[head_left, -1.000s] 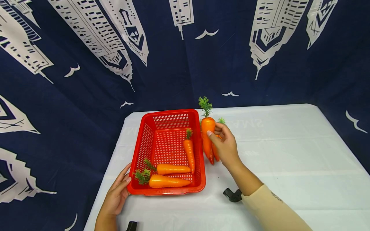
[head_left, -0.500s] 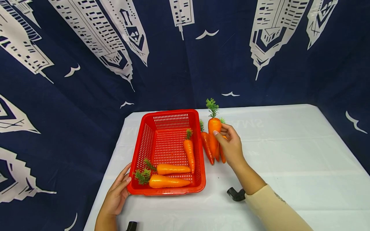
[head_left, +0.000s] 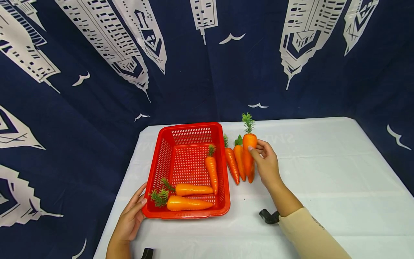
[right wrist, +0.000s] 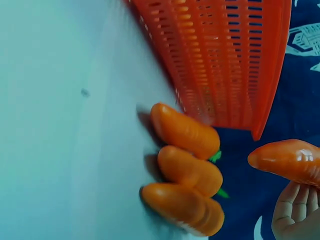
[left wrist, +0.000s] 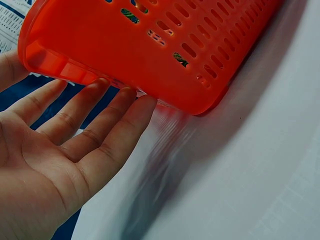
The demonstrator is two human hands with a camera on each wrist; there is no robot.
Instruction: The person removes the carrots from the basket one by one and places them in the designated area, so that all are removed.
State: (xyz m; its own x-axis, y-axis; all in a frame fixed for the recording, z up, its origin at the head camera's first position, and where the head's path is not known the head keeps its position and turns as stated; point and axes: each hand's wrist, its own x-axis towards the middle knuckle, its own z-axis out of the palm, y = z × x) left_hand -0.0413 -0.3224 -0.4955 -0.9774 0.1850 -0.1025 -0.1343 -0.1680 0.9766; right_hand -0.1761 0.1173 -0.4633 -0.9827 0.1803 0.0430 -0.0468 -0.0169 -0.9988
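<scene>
In the head view my right hand (head_left: 267, 163) pinches an orange carrot (head_left: 249, 149) with a green leafy top, tip down. Three more carrots lie side by side on the table right of the red basket: a left one (head_left: 231, 163), a middle one (head_left: 239, 160), and a right one (head_left: 252, 174) mostly hidden behind the held carrot. My left hand (head_left: 130, 214) holds the near left corner of the basket (head_left: 153, 154), thumb at its rim and fingers along the outside. Inside the basket, one carrot (head_left: 211, 171) lies lengthwise and two (head_left: 194, 189) lie crosswise near the front.
The white-covered table (head_left: 330, 180) stretches to the right. Behind it hangs a dark blue cloth (head_left: 242, 79) printed with white buildings and birds. Black pieces (head_left: 269, 216) show near each wrist.
My right hand has moved right with the held carrot, away from the basket. The left and middle carrots on the table have come into fuller view. The left hand and basket have stayed put.
</scene>
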